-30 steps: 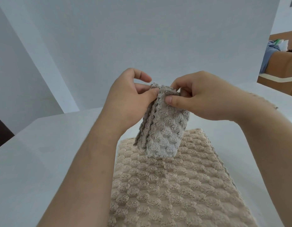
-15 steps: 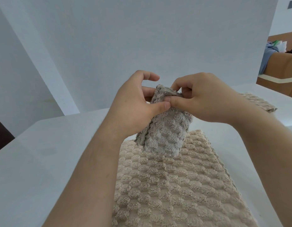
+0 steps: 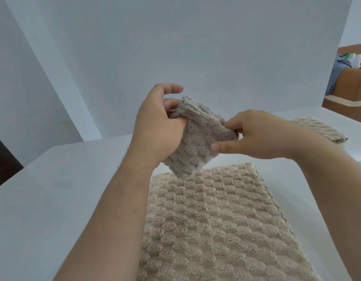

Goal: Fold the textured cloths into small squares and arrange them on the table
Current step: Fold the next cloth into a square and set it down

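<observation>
A small grey textured cloth (image 3: 197,138), folded into a thick pad, is held in the air above the white table (image 3: 64,195). My left hand (image 3: 157,126) grips its upper left corner, thumb on the near face. My right hand (image 3: 254,136) pinches its right edge, thumb stretched along the lower side. Under the hands a large beige textured cloth (image 3: 212,224) lies spread flat on the table, and the grey cloth's bottom corner hangs just over its far edge.
Another beige textured cloth (image 3: 319,128) lies on the table at the far right, partly behind my right wrist. White wall panels stand close behind the table. A brown cardboard box (image 3: 353,94) with blue fabric sits beyond the table's right edge.
The grey cloth has turned from hanging upright to a tilted, wider pad. My right hand has slid down to its right edge, while my left hand has lifted slightly at the upper corner.
</observation>
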The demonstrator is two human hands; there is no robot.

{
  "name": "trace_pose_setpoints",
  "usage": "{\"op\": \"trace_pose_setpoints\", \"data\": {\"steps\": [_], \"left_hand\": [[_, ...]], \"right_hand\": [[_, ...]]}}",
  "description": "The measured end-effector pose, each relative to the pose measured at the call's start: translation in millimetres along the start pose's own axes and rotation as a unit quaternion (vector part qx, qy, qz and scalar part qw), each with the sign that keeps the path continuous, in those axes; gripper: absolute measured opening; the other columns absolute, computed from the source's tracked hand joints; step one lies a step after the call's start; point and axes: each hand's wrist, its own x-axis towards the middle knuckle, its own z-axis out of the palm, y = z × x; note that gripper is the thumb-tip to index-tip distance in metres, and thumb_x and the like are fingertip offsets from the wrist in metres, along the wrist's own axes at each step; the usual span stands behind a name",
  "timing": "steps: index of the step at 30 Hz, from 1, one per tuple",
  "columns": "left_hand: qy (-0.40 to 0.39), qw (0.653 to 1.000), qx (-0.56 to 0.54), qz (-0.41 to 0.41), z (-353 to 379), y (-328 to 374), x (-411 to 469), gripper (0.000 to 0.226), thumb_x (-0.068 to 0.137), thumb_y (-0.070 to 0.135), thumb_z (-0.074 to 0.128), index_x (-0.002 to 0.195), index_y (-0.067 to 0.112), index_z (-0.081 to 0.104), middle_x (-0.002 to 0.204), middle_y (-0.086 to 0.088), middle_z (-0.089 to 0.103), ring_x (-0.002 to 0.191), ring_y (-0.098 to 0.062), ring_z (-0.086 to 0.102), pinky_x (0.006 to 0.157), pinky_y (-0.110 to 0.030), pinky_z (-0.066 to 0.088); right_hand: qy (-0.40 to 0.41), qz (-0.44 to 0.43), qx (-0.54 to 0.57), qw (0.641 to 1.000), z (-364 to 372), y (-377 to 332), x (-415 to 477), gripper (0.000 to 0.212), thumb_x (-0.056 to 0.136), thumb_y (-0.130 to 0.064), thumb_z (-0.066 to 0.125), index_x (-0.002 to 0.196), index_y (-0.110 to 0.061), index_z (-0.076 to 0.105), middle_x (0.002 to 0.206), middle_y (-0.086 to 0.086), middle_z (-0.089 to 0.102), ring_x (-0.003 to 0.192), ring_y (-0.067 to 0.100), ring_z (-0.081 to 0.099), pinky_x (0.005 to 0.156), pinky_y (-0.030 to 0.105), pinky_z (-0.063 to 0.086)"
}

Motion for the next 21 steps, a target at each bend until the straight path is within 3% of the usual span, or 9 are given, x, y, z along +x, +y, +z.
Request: {"op": "trace_pose_setpoints", "data": {"steps": [4,7,9,11,14,15,18,21], "left_hand": [[0.037,0.999,0.009,0.002,-3,-10,5,0.049,0.089,-0.004,0.066,0.123,0.030,0.055,0.097,0.011,0.073,0.077,0.001,0.067,0.069,-0.016,0.052],[0.045,0.999,0.000,-0.010,-4,-17,7,0.047,0.089,-0.003,0.068,0.121,0.029,0.056,0.101,0.008,0.071,0.082,-0.005,0.069,0.074,-0.024,0.057],[0.040,0.998,-0.024,-0.031,-4,-20,8,0.047,0.088,-0.004,0.070,0.118,0.030,0.058,0.104,0.003,0.070,0.087,-0.011,0.070,0.080,-0.031,0.060],[0.041,0.997,-0.044,-0.051,-5,-24,9,0.047,0.086,-0.005,0.071,0.116,0.030,0.059,0.105,0.000,0.069,0.087,-0.013,0.069,0.083,-0.033,0.060],[0.045,0.994,-0.065,-0.073,-10,-27,11,0.050,0.083,-0.003,0.076,0.118,0.029,0.061,0.107,-0.002,0.069,0.093,-0.017,0.069,0.084,-0.033,0.059],[0.047,0.993,-0.073,-0.079,-12,-28,12,0.051,0.082,-0.004,0.077,0.119,0.027,0.061,0.105,-0.001,0.068,0.091,-0.016,0.068,0.082,-0.030,0.058],[0.052,0.991,-0.081,-0.091,-11,-28,13,0.050,0.082,-0.006,0.076,0.120,0.023,0.061,0.102,0.000,0.067,0.084,-0.010,0.064,0.076,-0.023,0.055],[0.045,0.988,-0.094,-0.110,-9,-31,15,0.043,0.082,-0.008,0.075,0.116,0.017,0.065,0.106,0.000,0.067,0.082,-0.008,0.068,0.072,-0.019,0.055]], "right_hand": [[0.022,-0.029,0.011,0.999,-4,-1,-2,0.063,0.073,-0.074,0.062,0.064,-0.014,0.046,0.078,0.023,0.051,0.058,0.023,0.042,0.057,0.036,0.036],[0.005,-0.062,0.121,0.991,-14,-6,-9,0.059,0.071,-0.078,0.062,0.076,-0.019,0.066,0.089,0.012,0.064,0.076,0.026,0.061,0.072,0.044,0.051],[-0.025,-0.096,0.173,0.980,-19,-10,-13,0.070,0.073,-0.079,0.062,0.085,-0.009,0.064,0.088,0.017,0.059,0.075,0.031,0.057,0.070,0.044,0.047],[-0.037,-0.104,0.158,0.981,-19,-14,-15,0.075,0.075,-0.078,0.063,0.084,-0.004,0.059,0.086,0.022,0.057,0.071,0.034,0.053,0.065,0.044,0.043],[0.025,-0.037,0.138,0.989,-16,-8,-9,0.060,0.081,-0.068,0.065,0.067,-0.011,0.054,0.054,-0.002,0.053,0.053,0.013,0.047,0.055,0.026,0.038],[0.055,-0.013,0.142,0.988,-15,-7,-7,0.060,0.082,-0.066,0.066,0.067,-0.009,0.053,0.052,-0.006,0.056,0.052,0.013,0.050,0.054,0.026,0.039],[0.099,0.028,0.175,0.979,-10,-4,-3,0.058,0.083,-0.062,0.069,0.075,-0.005,0.061,0.071,0.005,0.072,0.066,0.022,0.071,0.065,0.038,0.056],[0.107,0.043,0.146,0.983,-7,-4,-1,0.054,0.085,-0.059,0.069,0.077,-0.007,0.061,0.074,0.006,0.072,0.069,0.020,0.073,0.070,0.042,0.059]]}}
